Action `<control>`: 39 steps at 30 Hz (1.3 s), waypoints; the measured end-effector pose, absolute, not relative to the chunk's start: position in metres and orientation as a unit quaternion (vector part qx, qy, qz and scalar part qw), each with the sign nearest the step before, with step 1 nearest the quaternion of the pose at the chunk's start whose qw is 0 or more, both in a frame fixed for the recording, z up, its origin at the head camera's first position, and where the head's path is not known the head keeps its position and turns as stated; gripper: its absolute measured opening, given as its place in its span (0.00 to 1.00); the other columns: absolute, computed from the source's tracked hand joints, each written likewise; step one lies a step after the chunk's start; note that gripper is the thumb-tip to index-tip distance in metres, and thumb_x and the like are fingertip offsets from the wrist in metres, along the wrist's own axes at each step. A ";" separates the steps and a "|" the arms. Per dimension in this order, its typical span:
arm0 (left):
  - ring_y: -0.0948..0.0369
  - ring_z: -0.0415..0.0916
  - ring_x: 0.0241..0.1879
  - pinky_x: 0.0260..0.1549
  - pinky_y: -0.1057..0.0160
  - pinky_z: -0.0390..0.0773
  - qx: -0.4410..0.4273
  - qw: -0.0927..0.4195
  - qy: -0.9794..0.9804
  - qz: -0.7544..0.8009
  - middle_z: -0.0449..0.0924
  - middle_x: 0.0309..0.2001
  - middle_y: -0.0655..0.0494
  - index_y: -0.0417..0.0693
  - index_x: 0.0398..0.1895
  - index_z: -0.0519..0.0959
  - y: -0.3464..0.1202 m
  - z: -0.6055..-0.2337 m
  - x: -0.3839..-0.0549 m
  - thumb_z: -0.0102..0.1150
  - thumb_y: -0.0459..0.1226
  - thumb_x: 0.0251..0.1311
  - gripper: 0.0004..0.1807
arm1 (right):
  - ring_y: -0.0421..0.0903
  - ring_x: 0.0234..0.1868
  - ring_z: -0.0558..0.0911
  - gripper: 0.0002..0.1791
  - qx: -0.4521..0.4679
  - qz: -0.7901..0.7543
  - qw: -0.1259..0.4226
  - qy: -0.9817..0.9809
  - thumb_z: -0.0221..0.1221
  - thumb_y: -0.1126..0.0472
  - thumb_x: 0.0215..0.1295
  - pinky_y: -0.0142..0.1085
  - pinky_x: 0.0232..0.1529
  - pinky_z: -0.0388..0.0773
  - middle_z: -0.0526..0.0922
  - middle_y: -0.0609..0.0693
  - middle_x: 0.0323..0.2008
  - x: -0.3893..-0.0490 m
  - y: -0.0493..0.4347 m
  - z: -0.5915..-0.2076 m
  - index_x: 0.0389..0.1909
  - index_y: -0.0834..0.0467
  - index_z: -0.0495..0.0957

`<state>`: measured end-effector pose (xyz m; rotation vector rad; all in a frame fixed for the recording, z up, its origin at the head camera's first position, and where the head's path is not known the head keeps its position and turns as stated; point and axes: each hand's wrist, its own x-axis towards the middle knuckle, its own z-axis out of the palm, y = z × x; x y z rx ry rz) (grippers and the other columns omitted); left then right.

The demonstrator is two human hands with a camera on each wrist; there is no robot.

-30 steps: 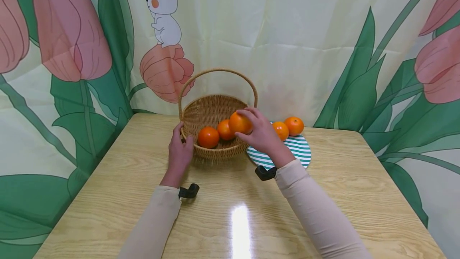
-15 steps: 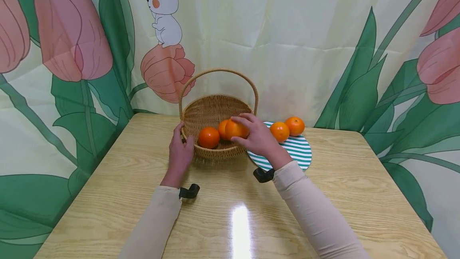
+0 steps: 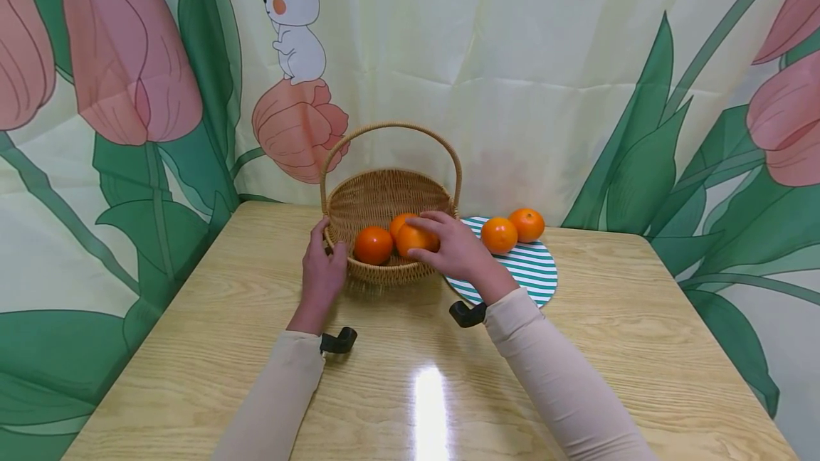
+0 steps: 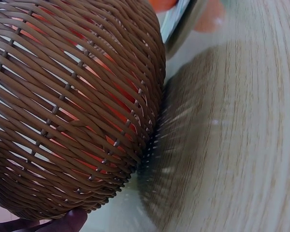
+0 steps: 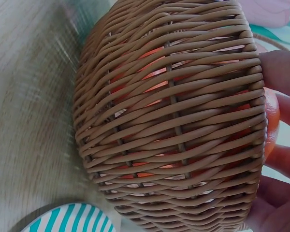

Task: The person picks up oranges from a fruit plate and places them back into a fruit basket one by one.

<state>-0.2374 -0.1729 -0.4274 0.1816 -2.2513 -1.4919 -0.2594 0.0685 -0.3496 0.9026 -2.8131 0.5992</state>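
In the head view a wicker basket (image 3: 387, 274) with a tall arched handle stands at the back of the table. My left hand (image 3: 323, 274) grips its left rim; in the left wrist view a fingertip (image 4: 72, 220) shows against the weave. My right hand (image 3: 463, 253) reaches over the right rim and holds an orange (image 3: 416, 239) low inside the basket, fingers over its top and thumb at its near side. A redder orange-coloured fruit (image 3: 374, 245) lies left of it, and another orange (image 3: 398, 223) sits just behind, partly covered. The right wrist view shows the held orange (image 5: 271, 123) past the rim.
Right of the basket lies a round green-and-white striped mat (image 3: 534, 269). Two oranges, a nearer one (image 3: 499, 235) and a farther one (image 3: 527, 224), sit side by side at its back. A tulip-and-rabbit curtain (image 3: 544, 91) hangs behind the wooden table (image 3: 384, 375).
My right hand has lowered the orange, moving slightly left, from above the rim down into the basket beside the other fruit. My left hand has stayed at the rim.
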 end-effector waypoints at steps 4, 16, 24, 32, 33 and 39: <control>0.54 0.71 0.53 0.49 0.50 0.73 0.065 0.217 -0.813 -0.536 0.66 0.61 0.50 0.59 0.66 0.57 -0.172 -0.427 -0.237 0.43 0.45 0.60 0.29 | 0.51 0.56 0.73 0.26 0.314 0.197 0.072 -0.926 0.53 0.41 0.59 0.46 0.55 0.70 0.71 0.49 0.58 -0.260 0.069 -0.350 0.57 0.44 0.71; 0.53 0.71 0.54 0.48 0.50 0.74 0.068 0.224 -0.813 -0.533 0.65 0.62 0.49 0.58 0.66 0.58 -0.171 -0.427 -0.237 0.43 0.42 0.60 0.28 | 0.49 0.54 0.74 0.22 0.328 0.209 0.113 -0.914 0.52 0.44 0.61 0.46 0.56 0.69 0.76 0.48 0.53 -0.263 0.076 -0.354 0.52 0.50 0.75; 0.53 0.71 0.54 0.50 0.50 0.72 0.072 0.225 -0.813 -0.532 0.65 0.62 0.50 0.58 0.65 0.58 -0.172 -0.428 -0.238 0.43 0.44 0.59 0.28 | 0.46 0.50 0.75 0.19 0.315 0.254 0.157 -0.901 0.54 0.49 0.60 0.43 0.51 0.73 0.77 0.46 0.50 -0.266 0.089 -0.360 0.51 0.49 0.75; 0.52 0.70 0.55 0.51 0.49 0.72 0.078 0.216 -0.816 -0.531 0.65 0.63 0.51 0.60 0.65 0.58 -0.172 -0.428 -0.237 0.43 0.45 0.60 0.28 | 0.47 0.52 0.74 0.18 0.279 0.288 0.208 -0.892 0.55 0.51 0.60 0.44 0.53 0.72 0.75 0.46 0.51 -0.271 0.105 -0.368 0.50 0.50 0.76; 0.52 0.70 0.55 0.51 0.49 0.72 0.079 0.214 -0.816 -0.531 0.65 0.63 0.51 0.61 0.65 0.58 -0.172 -0.427 -0.237 0.43 0.45 0.60 0.28 | 0.47 0.52 0.75 0.18 0.276 0.289 0.215 -0.891 0.55 0.52 0.60 0.44 0.52 0.72 0.76 0.46 0.51 -0.272 0.107 -0.369 0.50 0.50 0.76; 0.52 0.69 0.57 0.52 0.49 0.71 0.074 0.210 -0.820 -0.528 0.63 0.64 0.50 0.59 0.66 0.56 -0.172 -0.428 -0.237 0.42 0.44 0.60 0.28 | 0.48 0.52 0.75 0.17 0.255 0.293 0.236 -0.891 0.56 0.54 0.59 0.44 0.51 0.74 0.75 0.49 0.51 -0.277 0.117 -0.374 0.50 0.53 0.76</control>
